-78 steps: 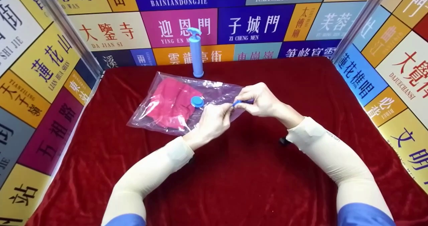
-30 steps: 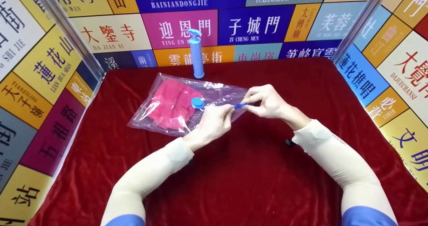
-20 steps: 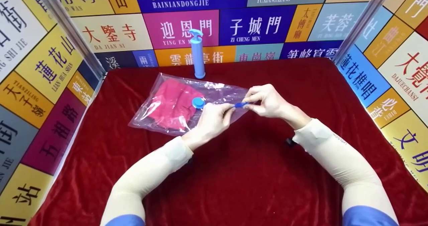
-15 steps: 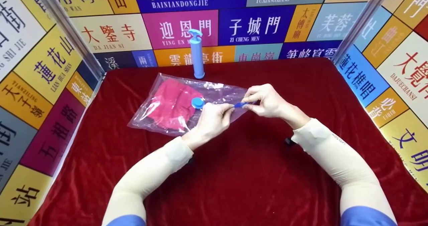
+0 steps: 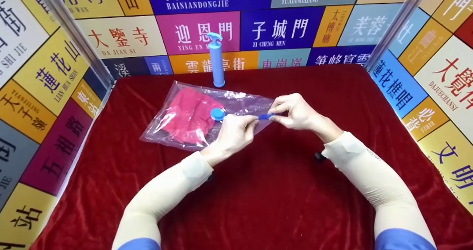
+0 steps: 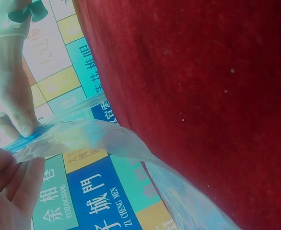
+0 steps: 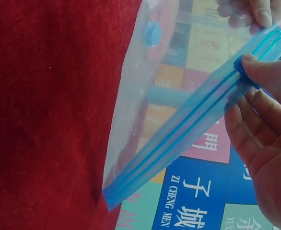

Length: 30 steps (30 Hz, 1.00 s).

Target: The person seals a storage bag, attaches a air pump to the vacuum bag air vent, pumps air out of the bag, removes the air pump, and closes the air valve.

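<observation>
A clear plastic vacuum storage bag (image 5: 240, 98) lies tilted on the table, a folded pinkish-red cloth (image 5: 192, 115) inside and a round blue valve cap (image 5: 217, 114) on its upper face. My left hand (image 5: 232, 133) pinches the bag's opening edge near one end of the blue zip strip. Just to the right, my right hand (image 5: 295, 111) holds a blue zip slider (image 7: 246, 69) between thumb and fingers. In the right wrist view the zip strip (image 7: 179, 127) runs down from the slider to the bag's far corner, lifted off the cloth.
Behind the bag a light-blue hand pump (image 5: 218, 65) stands upright near the back edge. Dark red velvet (image 5: 273, 191) covers the table. Printed sign panels (image 5: 281, 28) wall in the back and both sides.
Since the oldest frame my right hand has shifted slightly right, away from the left hand, and more blue strip shows between them. Over the last second both hands stay almost still.
</observation>
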### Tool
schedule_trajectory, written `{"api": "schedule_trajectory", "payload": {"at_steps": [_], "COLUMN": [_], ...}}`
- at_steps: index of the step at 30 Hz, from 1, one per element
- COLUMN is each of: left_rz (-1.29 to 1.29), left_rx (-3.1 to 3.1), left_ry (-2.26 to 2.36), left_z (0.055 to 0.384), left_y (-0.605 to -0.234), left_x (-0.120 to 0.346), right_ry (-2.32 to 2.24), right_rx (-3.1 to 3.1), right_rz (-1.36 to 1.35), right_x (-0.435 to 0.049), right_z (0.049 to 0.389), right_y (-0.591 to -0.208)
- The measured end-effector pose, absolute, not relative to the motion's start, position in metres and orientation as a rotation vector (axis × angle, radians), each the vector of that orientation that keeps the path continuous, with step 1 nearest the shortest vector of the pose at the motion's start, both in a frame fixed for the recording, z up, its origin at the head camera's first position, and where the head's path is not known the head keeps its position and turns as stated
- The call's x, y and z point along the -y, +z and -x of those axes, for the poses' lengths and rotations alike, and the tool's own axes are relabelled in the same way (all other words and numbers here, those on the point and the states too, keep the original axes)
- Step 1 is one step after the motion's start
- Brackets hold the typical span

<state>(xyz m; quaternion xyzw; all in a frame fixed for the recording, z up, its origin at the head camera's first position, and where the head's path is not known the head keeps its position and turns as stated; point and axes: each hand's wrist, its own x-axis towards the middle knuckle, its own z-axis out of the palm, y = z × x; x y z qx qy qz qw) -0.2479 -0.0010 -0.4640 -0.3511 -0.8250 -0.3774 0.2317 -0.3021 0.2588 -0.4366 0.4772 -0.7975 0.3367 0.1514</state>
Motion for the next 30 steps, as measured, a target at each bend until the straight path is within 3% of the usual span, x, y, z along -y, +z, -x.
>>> {"api": "schedule_trajectory", "payload": {"at_steps": [30], "left_rz": [0.962], "left_rx": [2.273], "left_ry": [-1.001], "left_z": [0.2421], "left_y": [-0.4639], "left_x": [0.0003], "right_ry": [0.852], "right_rx": [2.359], "right_rz": [-1.37], "right_x": [-0.2669], "right_z": [0.3036], "right_y": [-0.4356]}}
